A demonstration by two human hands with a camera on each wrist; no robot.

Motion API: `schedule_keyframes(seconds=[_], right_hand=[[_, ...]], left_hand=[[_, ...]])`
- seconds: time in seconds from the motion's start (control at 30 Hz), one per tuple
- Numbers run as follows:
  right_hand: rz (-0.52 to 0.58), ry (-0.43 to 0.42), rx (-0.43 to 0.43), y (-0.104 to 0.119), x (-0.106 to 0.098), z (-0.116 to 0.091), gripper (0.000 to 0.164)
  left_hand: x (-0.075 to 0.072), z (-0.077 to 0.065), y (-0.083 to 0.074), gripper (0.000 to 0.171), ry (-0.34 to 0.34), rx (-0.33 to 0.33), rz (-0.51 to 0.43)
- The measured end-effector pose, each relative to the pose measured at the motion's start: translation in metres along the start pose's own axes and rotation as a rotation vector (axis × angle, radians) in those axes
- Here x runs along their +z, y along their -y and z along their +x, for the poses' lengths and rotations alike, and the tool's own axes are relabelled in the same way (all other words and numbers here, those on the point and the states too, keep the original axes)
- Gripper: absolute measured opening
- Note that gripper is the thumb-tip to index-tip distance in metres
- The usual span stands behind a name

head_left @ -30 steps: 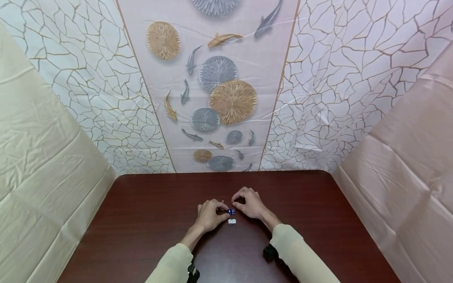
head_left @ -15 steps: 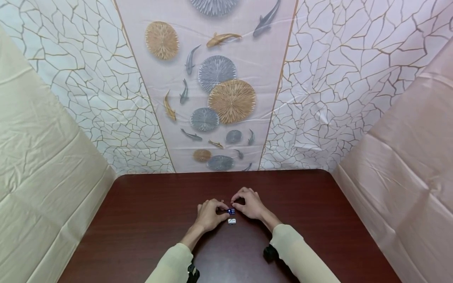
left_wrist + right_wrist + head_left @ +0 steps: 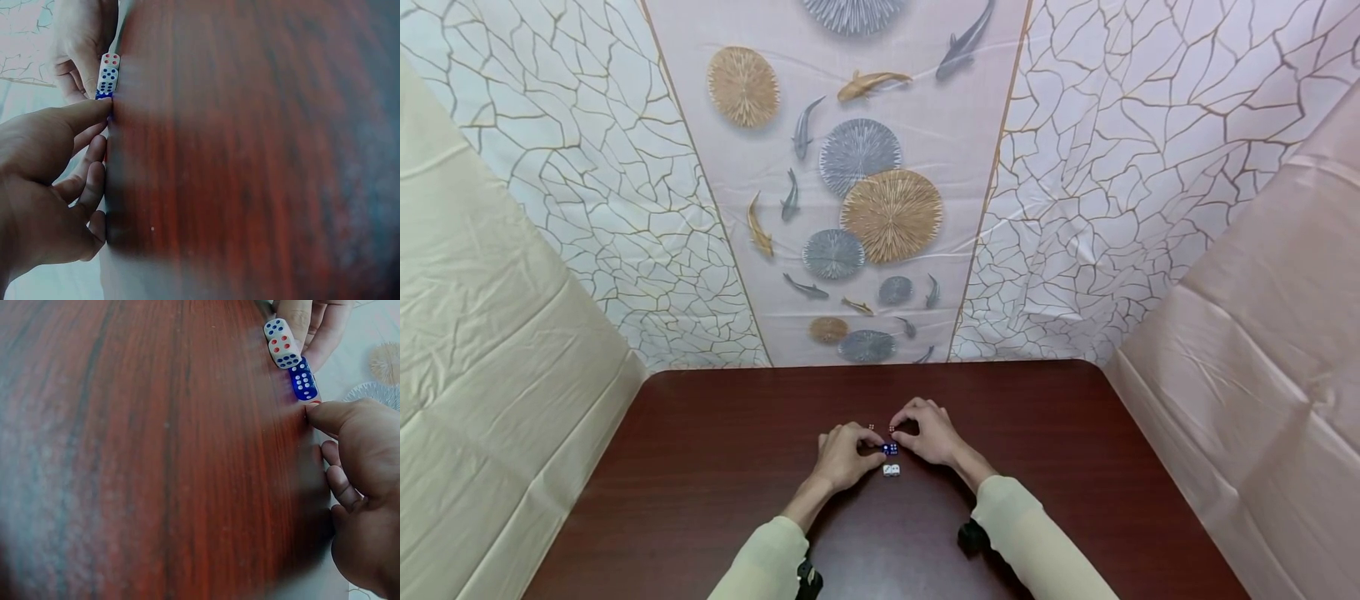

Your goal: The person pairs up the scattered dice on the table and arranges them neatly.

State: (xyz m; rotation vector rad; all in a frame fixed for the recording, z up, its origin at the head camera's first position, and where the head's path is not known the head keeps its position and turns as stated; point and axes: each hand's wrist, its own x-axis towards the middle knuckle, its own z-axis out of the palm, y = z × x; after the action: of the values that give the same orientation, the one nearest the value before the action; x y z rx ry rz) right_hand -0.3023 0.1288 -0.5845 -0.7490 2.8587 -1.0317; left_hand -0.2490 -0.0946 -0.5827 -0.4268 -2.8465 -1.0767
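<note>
Near the middle of the table, my left hand (image 3: 842,457) pinches a blue die between thumb and index finger. Another blue die (image 3: 892,448) sits right beside it on the right. Across from it, my right hand (image 3: 934,433) pinches a red die (image 3: 892,428) just beyond the blue pair. A second red die (image 3: 871,427) shows past the left fingertips. Closest to the body, two white dice (image 3: 891,470) lie side by side. In the right wrist view, the white dice (image 3: 282,345) and blue dice (image 3: 304,380) show white, red and blue pips; the red die is mostly hidden by the thumb.
The dark red-brown table (image 3: 715,483) has a glossy top. Behind it hangs a patterned cloth (image 3: 887,217) with fish and round motifs, and plain beige cloth (image 3: 497,333) hangs at both sides. Black bands (image 3: 973,537) are worn at the sleeves.
</note>
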Motion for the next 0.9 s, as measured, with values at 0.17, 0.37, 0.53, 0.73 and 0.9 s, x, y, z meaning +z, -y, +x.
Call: schedule_keyframes(seconds=[0.17,0.37,0.53,0.73,0.9], right_hand=[[0.001,0.006,0.009,0.001,-0.001,-0.001,0.007],[0.003,0.012,0.021,0.002,-0.002,-0.001,0.008],[0.010,0.008,0.021,0.003,-0.003,-0.002,0.008],[0.010,0.009,0.014,0.002,-0.003,-0.002,0.009],[0.015,0.015,0.007,0.002,-0.003,-0.001,0.009]], left_hand=[[-0.001,0.000,0.002,0.016,0.002,0.004,-0.010],[-0.004,0.001,0.008,0.019,0.004,0.047,-0.034],[0.003,0.003,0.034,0.017,-0.082,0.194,-0.070],[-0.019,-0.004,0.013,0.017,-0.100,0.099,-0.059],[-0.023,-0.003,0.017,0.015,-0.111,0.049,-0.046]])
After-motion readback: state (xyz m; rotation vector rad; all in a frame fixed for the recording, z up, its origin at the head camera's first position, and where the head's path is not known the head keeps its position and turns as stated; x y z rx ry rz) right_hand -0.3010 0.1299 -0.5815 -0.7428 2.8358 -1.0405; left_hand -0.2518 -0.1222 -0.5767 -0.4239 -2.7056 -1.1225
